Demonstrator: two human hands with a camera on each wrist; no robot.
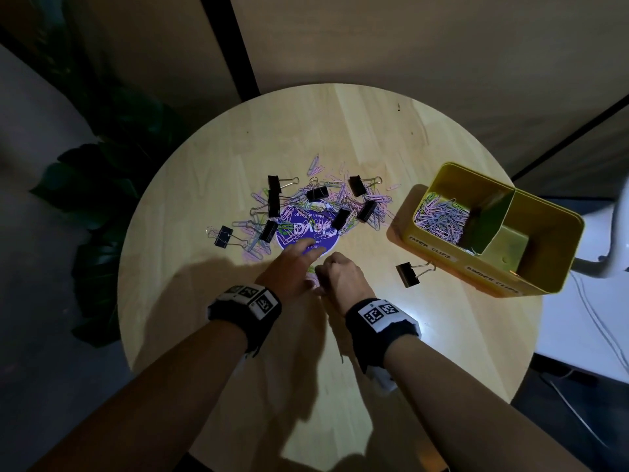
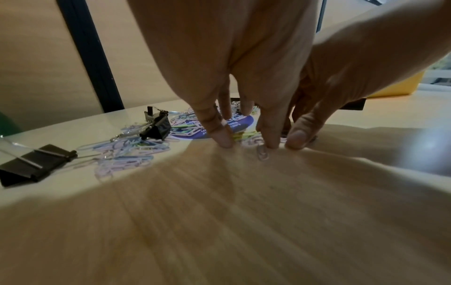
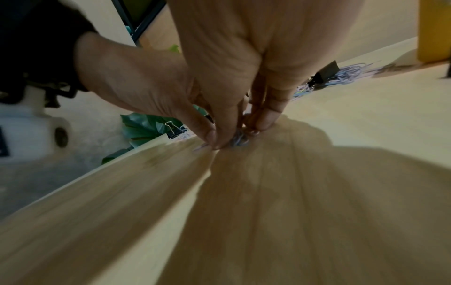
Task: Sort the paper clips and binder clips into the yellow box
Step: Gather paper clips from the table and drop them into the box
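Paper clips, pastel and tangled, lie heaped mid-desk over a purple round sticker, with black binder clips scattered among them; one binder clip sits apart, just beside the yellow box, whose left compartment already holds paper clips; the left hand rests flat, fingers straight, tips pressing the desk at the heap's near edge; the right hand, touching it, curls its fingers, pinching a few loose clips against the desk.
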